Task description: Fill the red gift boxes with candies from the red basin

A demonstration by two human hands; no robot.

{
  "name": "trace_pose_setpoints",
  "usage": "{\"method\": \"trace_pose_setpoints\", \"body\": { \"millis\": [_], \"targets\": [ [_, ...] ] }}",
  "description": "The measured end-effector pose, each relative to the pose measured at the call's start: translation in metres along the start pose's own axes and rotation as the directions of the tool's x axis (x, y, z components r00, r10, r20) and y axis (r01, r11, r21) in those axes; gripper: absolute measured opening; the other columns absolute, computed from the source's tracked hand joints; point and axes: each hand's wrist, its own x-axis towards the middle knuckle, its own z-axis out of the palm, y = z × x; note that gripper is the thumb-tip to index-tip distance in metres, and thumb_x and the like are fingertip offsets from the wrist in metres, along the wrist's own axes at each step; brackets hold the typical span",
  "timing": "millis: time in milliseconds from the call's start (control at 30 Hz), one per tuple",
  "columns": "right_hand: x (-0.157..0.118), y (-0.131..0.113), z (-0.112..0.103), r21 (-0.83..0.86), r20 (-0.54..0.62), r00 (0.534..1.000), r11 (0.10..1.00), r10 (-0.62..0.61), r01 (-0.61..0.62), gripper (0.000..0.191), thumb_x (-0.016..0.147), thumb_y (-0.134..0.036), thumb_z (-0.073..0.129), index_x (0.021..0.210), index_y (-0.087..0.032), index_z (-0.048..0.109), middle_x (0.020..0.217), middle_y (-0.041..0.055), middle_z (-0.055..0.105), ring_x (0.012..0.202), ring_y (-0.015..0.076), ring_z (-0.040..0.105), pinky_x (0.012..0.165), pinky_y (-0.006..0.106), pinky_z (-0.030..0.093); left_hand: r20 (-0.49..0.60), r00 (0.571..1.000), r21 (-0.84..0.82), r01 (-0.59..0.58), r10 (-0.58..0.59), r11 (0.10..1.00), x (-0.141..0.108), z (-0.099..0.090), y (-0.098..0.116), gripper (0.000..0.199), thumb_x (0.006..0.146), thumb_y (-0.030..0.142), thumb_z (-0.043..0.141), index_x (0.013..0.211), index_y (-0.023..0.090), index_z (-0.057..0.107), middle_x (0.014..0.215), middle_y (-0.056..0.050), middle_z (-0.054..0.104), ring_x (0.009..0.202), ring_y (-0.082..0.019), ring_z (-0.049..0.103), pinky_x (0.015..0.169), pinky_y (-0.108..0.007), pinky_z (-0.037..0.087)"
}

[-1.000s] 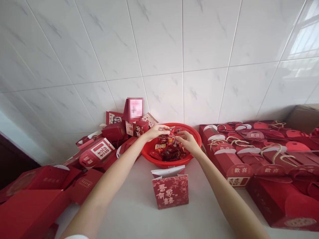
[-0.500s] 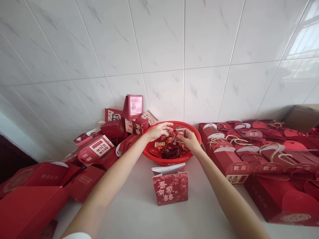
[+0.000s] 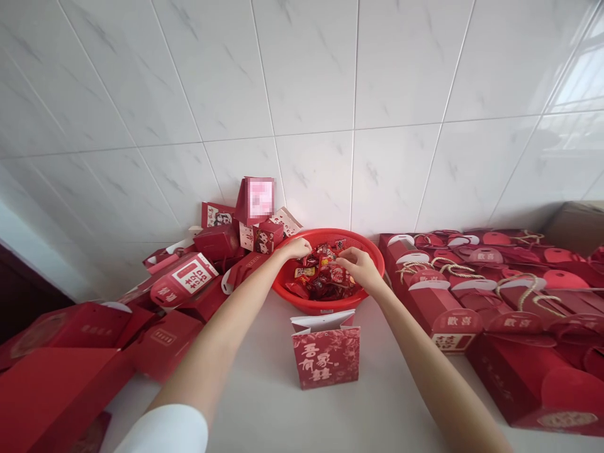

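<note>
The left hand, spread half a second ago, now curls at the basket's ten o'clock. Apart from it, at three, the right hand's fingers bunch over sweets; any hold is unclear. Table flanks the bag at six.

A pale, smooth table bore a red basket toward the back and, just in front of it, an upright red bag with its top open. Boxes lay heaped at the left, tilted at various angles, while on the right other boxes stood packed in close rows.
</note>
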Motion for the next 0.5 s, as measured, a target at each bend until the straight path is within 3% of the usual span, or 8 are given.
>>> {"method": "trace_pose_setpoints", "body": {
  "millis": [133,300,400,500],
  "targets": [
    [0.001,0.000,0.000,-0.020,-0.042,0.999,1.000,-0.001,0.000,0.008,0.075,-0.027,0.065,0.080,-0.021,0.063,0.088,0.0056,0.073,0.092,0.0234,0.069,0.085,0.037,0.053,0.153,0.987,0.074,0.032,-0.043,0.997,0.006,0.007,0.001,0.005,0.059,0.017,0.064,0.056,0.019,0.067,0.054,0.001,0.060,0.063,-0.017,0.055,0.061,-0.026,0.041],
    [0.001,0.001,0.000,-0.038,-0.037,0.999,0.999,0.009,-0.010,0.008,0.074,-0.027,0.064,0.080,-0.021,0.064,0.086,0.0044,0.073,0.088,0.0221,0.069,0.080,0.035,0.053,0.418,0.907,0.098,0.017,-0.056,0.995,0.002,0.018,0.009,0.009,0.053,0.024,0.077,0.061,0.020,0.075,0.063,0.000,0.068,0.063,-0.018,0.056,0.063,-0.028,0.043],
    [0.001,0.000,0.000,-0.048,-0.039,0.999,0.999,0.024,-0.025,0.009,0.074,-0.027,0.064,0.081,-0.021,0.064,0.086,0.0048,0.072,0.086,0.0220,0.069,0.076,0.033,0.053,0.492,0.870,0.067,-0.010,-0.024,0.998,-0.001,0.021,0.013,0.014,0.050,0.025,0.080,0.064,0.022,0.078,0.066,0.001,0.071,0.065,-0.018,0.058,0.066,-0.028,0.044],
    [0.001,-0.001,0.000,-0.057,-0.045,0.999,0.998,0.026,-0.028,0.009,0.073,-0.027,0.064,0.080,-0.021,0.064,0.084,0.0045,0.072,0.084,0.0219,0.068,0.075,0.034,0.052,0.497,0.868,0.019,-0.045,0.030,0.999,-0.003,0.019,0.012,0.014,0.047,0.024,0.082,0.059,0.023,0.077,0.064,0.001,0.071,0.066,-0.018,0.058,0.066,-0.027,0.043]
  ]
}}
